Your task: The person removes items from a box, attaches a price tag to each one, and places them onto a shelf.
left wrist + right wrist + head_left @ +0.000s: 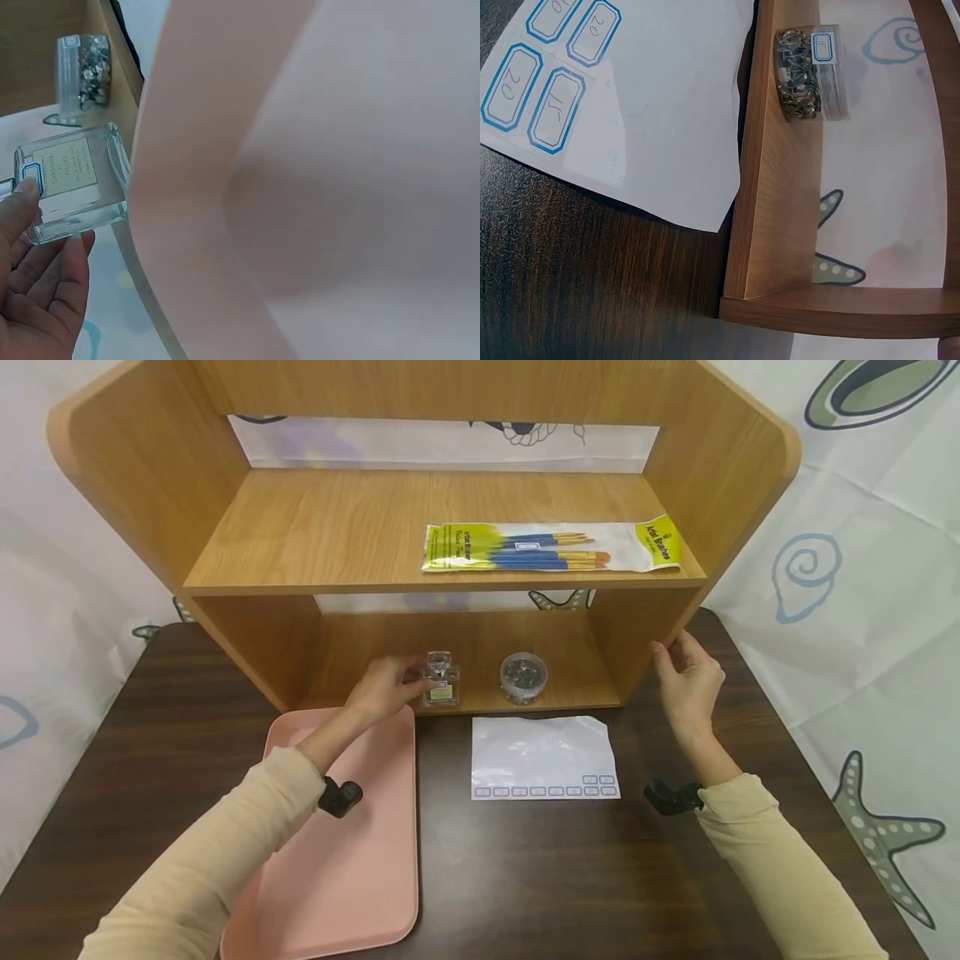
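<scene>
My left hand (384, 687) grips a clear glass perfume bottle (441, 685) at the front of the lower shelf. In the left wrist view the bottle (71, 180) lies tipped across the picture, with the thumb on its label side and bent fingers below. My right hand (692, 681) holds the front edge of the wooden shelf unit's right side panel (637, 643), thumb at the edge and fingers on the outer side. Only a fingertip (949, 349) of it shows in the right wrist view. Right of the bottle stands a round clear tub (523, 677) of small metal pieces.
A pack of artist brushes (551, 547) lies on the upper shelf (315, 527). On the dark table (525, 877), a pink tray (360, 877) lies under my left forearm. A white sheet with small blue-framed labels (543, 756) is in front of the unit.
</scene>
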Action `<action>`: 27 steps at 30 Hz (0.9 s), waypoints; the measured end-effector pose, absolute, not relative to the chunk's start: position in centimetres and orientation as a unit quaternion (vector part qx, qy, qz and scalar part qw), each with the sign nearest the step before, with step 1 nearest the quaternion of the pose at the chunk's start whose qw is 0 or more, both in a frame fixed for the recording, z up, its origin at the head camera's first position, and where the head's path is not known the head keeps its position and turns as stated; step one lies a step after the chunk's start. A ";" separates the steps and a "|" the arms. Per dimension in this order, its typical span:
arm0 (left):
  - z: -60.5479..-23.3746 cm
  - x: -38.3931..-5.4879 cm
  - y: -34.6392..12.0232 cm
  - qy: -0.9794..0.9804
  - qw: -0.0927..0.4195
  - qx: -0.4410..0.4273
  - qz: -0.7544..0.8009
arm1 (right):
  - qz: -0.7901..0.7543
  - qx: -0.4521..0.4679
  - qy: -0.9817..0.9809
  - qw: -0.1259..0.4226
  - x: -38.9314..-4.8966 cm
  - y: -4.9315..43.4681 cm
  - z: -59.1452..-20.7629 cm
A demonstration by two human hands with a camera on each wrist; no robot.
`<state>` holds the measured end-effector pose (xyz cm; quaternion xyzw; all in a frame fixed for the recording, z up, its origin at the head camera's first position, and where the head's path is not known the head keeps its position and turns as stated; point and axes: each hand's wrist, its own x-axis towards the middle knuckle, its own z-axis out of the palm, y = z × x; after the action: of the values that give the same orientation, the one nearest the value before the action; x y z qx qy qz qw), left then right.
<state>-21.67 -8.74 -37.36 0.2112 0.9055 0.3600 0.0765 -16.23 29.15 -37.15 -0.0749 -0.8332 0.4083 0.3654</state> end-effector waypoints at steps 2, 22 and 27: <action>-37.5 -21.8 -8.9 0.905 0.076 0.214 0.359 | 0.411 -0.073 -0.832 0.365 -16.2 29.2 -37.2; -38.7 -22.4 -9.4 0.899 0.089 0.214 0.371 | 0.422 -0.068 -0.828 0.363 -16.1 29.2 -37.2; -38.9 -22.4 -9.5 0.900 0.087 0.215 0.368 | 0.422 -0.070 -0.827 0.366 -16.2 29.2 -37.3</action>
<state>-22.42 -9.48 -38.89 0.2149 0.9004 0.3683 0.0866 -16.22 29.19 -37.28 -0.0701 -0.8265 0.4217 0.3662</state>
